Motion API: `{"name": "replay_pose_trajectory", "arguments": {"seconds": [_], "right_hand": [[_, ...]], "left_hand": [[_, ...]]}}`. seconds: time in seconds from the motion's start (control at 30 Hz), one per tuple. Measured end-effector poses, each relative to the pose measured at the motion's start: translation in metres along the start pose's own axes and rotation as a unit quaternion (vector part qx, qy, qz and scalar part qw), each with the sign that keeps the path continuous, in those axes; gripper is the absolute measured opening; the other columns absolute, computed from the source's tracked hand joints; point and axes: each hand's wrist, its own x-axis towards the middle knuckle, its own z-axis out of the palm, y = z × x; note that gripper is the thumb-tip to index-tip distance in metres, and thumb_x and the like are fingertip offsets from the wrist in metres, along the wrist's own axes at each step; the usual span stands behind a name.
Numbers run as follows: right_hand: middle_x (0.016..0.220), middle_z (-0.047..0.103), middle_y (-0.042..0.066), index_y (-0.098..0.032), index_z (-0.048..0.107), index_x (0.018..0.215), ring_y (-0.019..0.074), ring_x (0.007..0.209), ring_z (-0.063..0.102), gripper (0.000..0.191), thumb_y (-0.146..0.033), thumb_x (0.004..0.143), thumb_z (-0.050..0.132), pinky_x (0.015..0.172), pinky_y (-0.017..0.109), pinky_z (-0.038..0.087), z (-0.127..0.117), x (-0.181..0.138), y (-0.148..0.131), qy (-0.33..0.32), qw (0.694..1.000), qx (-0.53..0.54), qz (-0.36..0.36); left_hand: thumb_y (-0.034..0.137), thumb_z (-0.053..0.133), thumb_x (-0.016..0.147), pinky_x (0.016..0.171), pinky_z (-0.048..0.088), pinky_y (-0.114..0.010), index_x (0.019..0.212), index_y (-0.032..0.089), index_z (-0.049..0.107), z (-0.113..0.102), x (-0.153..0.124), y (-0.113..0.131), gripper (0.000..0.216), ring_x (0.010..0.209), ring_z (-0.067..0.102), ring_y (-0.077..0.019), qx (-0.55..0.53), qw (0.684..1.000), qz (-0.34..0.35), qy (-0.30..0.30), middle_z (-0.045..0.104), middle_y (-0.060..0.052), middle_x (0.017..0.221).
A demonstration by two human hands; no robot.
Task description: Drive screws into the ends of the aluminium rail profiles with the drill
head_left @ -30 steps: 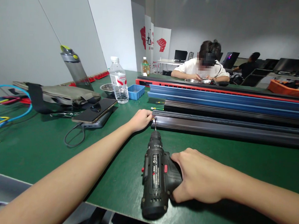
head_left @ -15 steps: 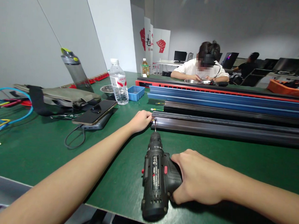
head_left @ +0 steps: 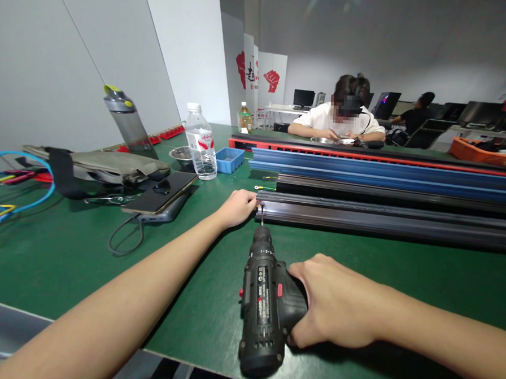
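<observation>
My right hand [head_left: 336, 301] is wrapped around the handle of a black cordless drill [head_left: 260, 308], which lies on its side with its chuck pointing away from me. The bit [head_left: 262, 215] reaches the left end of a dark metal profile [head_left: 361, 220]; its very tip is too small to make out. At that same end, the fingers of my left hand [head_left: 238, 207] are closed in a pinch, and what sits between them is hidden. Just beyond, a green-yellow wire with a ring terminal [head_left: 259, 188] sticks out from another black profile [head_left: 363, 191].
A blue profile [head_left: 364, 168] and a long red-and-black strip [head_left: 272, 148] lie farther back on the green table [head_left: 205, 289]. Left stand a water bottle [head_left: 202, 144], a blue tray [head_left: 230, 160], a phone [head_left: 163, 191] and a bag [head_left: 105, 162]. A person [head_left: 316, 122] sits opposite.
The view has shifted very slightly. Both hands and the drill stay in practically the same place against the profile.
</observation>
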Motion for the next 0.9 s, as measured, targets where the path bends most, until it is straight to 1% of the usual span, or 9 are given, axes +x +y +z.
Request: {"name": "replay_pose_trajectory", "arguments": {"seconds": [0.27, 0.53, 0.7, 0.9], "right_hand": [[0.063, 0.060, -0.002, -0.019, 0.064, 0.078, 0.0113, 0.050, 0.045, 0.032, -0.045, 0.060, 0.072, 0.047, 0.025, 0.034, 0.0006, -0.0001, 0.0005, -0.012, 1.000, 0.008, -0.003], [0.063, 0.062, -0.002, -0.020, 0.064, 0.078, 0.0115, 0.049, 0.046, 0.033, -0.046, 0.059, 0.073, 0.046, 0.025, 0.034, 0.0009, 0.0004, 0.0016, -0.003, 1.000, 0.007, -0.004], [0.061, 0.061, -0.003, -0.020, 0.062, 0.075, 0.0108, 0.048, 0.045, 0.033, -0.046, 0.058, 0.074, 0.044, 0.024, 0.033, 0.0004, 0.0009, 0.0012, 0.004, 1.000, 0.017, -0.011], [0.061, 0.061, -0.003, -0.020, 0.062, 0.076, 0.0111, 0.048, 0.046, 0.034, -0.046, 0.058, 0.075, 0.044, 0.024, 0.035, 0.0013, -0.0012, 0.0012, 0.007, 1.000, 0.011, -0.008]], "left_hand": [[0.030, 0.043, 0.082, 0.055, 0.030, -0.023, 0.054, 0.017, 0.047, -0.0002, 0.0001, 0.0010, 0.032, 0.056, 0.041, -0.0118, -0.016, 1.000, 0.002, -0.007, 0.045, 0.002, 0.054], [0.033, 0.042, 0.084, 0.057, 0.029, -0.024, 0.053, 0.018, 0.046, 0.0005, 0.0014, -0.0014, 0.034, 0.057, 0.040, -0.0119, -0.004, 1.000, -0.002, -0.008, 0.044, 0.002, 0.054], [0.029, 0.042, 0.082, 0.058, 0.028, -0.024, 0.054, 0.017, 0.045, -0.0001, 0.0013, -0.0016, 0.031, 0.057, 0.039, -0.0118, -0.003, 1.000, -0.005, -0.013, 0.043, 0.002, 0.054], [0.024, 0.044, 0.081, 0.058, 0.028, -0.024, 0.054, 0.017, 0.045, -0.0001, 0.0016, -0.0018, 0.028, 0.057, 0.039, -0.0118, -0.012, 1.000, -0.010, -0.011, 0.045, 0.002, 0.054]]}}
